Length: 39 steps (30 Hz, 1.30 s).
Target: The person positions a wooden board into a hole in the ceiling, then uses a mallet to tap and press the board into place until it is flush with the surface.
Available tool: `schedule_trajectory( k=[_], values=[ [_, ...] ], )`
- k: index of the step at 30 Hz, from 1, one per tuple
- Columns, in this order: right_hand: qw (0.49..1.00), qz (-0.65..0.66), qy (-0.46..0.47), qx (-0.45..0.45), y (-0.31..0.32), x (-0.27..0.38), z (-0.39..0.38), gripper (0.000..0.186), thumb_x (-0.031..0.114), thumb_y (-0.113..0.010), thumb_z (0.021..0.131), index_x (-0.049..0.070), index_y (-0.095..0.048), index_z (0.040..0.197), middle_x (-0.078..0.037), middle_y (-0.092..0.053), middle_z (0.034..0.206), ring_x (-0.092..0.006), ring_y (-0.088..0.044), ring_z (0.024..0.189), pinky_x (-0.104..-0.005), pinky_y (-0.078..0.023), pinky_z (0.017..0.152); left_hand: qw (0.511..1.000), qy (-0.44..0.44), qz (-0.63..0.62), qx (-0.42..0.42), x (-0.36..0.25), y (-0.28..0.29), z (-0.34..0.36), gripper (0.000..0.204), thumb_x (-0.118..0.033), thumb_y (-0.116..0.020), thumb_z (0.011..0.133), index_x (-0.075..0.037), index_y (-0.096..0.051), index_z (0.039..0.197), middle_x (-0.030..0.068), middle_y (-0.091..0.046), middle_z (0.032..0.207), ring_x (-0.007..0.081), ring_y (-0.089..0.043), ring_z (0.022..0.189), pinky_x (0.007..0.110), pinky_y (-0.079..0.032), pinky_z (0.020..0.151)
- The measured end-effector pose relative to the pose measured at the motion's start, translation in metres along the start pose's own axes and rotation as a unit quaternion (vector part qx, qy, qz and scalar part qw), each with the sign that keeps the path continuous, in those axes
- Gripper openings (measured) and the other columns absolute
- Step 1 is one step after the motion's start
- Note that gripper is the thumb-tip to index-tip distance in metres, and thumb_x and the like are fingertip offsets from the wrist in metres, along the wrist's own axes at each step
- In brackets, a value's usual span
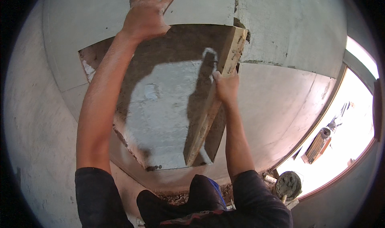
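The wooden board [214, 95] is rough and unplaned, its pale grain smeared with dried grey mortar. The wall [288, 23] around it wears a matt, fairly smooth grey plaster coat. The recessed patch [160, 107] is coarser: grainy, uneven cement, brown and damp-looking near its top, with crumbled edges. The bucket [288, 184] by the doorway is caked in rough dried cement.

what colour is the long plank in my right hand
Pale yellowish-brown wooden plank, smeared with grey; head view.
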State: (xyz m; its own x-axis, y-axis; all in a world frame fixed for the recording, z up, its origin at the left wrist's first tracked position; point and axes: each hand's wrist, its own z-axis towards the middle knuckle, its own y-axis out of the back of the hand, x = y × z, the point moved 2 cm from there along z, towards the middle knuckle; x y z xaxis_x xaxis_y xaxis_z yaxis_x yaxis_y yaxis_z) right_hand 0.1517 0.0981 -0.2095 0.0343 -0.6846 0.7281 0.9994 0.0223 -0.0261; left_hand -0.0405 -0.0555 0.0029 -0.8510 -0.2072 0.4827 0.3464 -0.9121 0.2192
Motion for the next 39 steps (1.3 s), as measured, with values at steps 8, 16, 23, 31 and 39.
schedule_trajectory(
  k=[8,16,23,31,39],
  values=[
    [1.0,0.006,-0.012,0.003,0.0,-0.015,0.0,0.037,0.017,-0.073,0.077,-0.002,-0.062,0.107,-0.013,-0.069,0.093,-0.0253,-0.067,0.086,-0.0377,-0.053,0.081,1.0,0.001,-0.005,0.006,0.0,0.0,-0.002,0.097,-0.024,-0.074,0.063,-0.01,-0.04,0.154,0.0204,-0.025,0.164,0.0382,-0.016,0.155,0.071,-0.003,0.118],
    [0.999,-0.026,-0.016,-0.016,-0.002,-0.012,0.001,0.035,0.016,-0.068,0.077,-0.003,-0.062,0.105,-0.012,-0.069,0.09,-0.023,-0.065,0.081,-0.0353,-0.053,0.075,1.0,-0.01,-0.002,-0.014,-0.004,0.005,-0.001,0.095,-0.021,-0.072,0.065,-0.009,-0.04,0.153,0.0204,-0.024,0.165,0.0374,-0.016,0.155,0.07,-0.003,0.119],
    [0.998,0.005,-0.033,0.056,0.006,-0.008,0.0,0.039,0.017,-0.069,0.079,-0.003,-0.062,0.112,-0.014,-0.07,0.097,-0.0261,-0.066,0.089,-0.0385,-0.053,0.082,1.0,-0.008,-0.017,-0.009,-0.008,0.001,-0.004,0.091,-0.017,-0.069,0.066,-0.008,-0.042,0.152,0.0207,-0.024,0.165,0.0377,-0.015,0.155,0.071,-0.003,0.119],
    [0.984,0.073,-0.139,0.087,0.005,-0.018,0.004,0.036,0.017,-0.072,0.079,-0.001,-0.065,0.109,-0.008,-0.07,0.095,-0.0207,-0.065,0.085,-0.0356,-0.053,0.078,1.0,-0.005,0.005,-0.028,0.0,-0.005,-0.007,0.088,-0.017,-0.067,0.068,-0.008,-0.042,0.152,0.0209,-0.025,0.164,0.0388,-0.015,0.154,0.072,-0.005,0.118],
    [0.993,0.095,-0.071,-0.007,-0.009,-0.003,-0.005,0.026,0.015,-0.071,0.079,-0.001,-0.068,0.098,-0.007,-0.068,0.087,-0.0183,-0.064,0.077,-0.0334,-0.051,0.07,0.997,-0.028,0.042,-0.064,0.003,-0.013,-0.01,0.094,-0.022,-0.075,0.068,-0.009,-0.039,0.155,0.0199,-0.022,0.165,0.0383,-0.016,0.154,0.069,-0.006,0.119]
  ],
)
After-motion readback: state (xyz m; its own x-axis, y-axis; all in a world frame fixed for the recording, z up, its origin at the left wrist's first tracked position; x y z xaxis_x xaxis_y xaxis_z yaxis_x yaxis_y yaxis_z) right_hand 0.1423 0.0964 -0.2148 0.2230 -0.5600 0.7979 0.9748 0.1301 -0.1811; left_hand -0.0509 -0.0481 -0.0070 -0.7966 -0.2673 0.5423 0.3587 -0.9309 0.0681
